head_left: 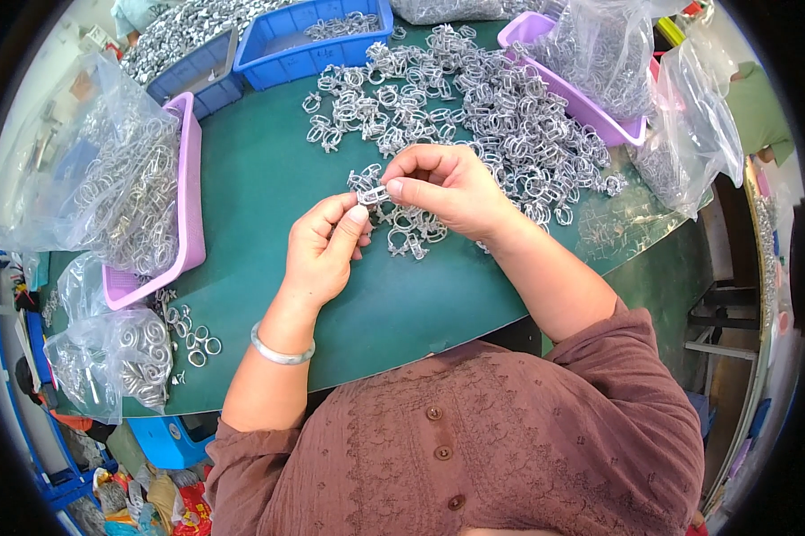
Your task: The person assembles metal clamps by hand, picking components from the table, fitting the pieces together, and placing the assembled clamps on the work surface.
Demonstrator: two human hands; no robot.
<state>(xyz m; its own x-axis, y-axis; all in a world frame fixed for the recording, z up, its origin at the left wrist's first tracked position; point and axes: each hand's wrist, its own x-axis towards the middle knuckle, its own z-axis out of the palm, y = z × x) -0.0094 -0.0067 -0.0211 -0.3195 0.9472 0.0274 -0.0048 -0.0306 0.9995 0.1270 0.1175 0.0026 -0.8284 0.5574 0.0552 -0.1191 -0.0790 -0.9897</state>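
Observation:
My left hand point(324, 247), with a pale bangle point(282, 350) on its wrist, pinches a small silver metal ring piece point(373, 195) between thumb and fingers. On the other side of that piece, the thumb and index finger of my right hand point(456, 194) close on it too. Its exact shape is partly hidden by my fingertips. Just beyond and under the hands lie several loose ring pieces point(411, 234). A large heap of similar silver ring pieces point(527, 116) spreads over the green table point(259, 179) past my right hand.
A lilac tray point(191, 188) with a plastic bag of rings point(134, 196) stands at left; another lilac tray point(590, 116) is at far right. Blue bins point(264, 67) line the back. A bag of spiral metal parts point(143, 357) and loose rings point(197, 344) lie near left.

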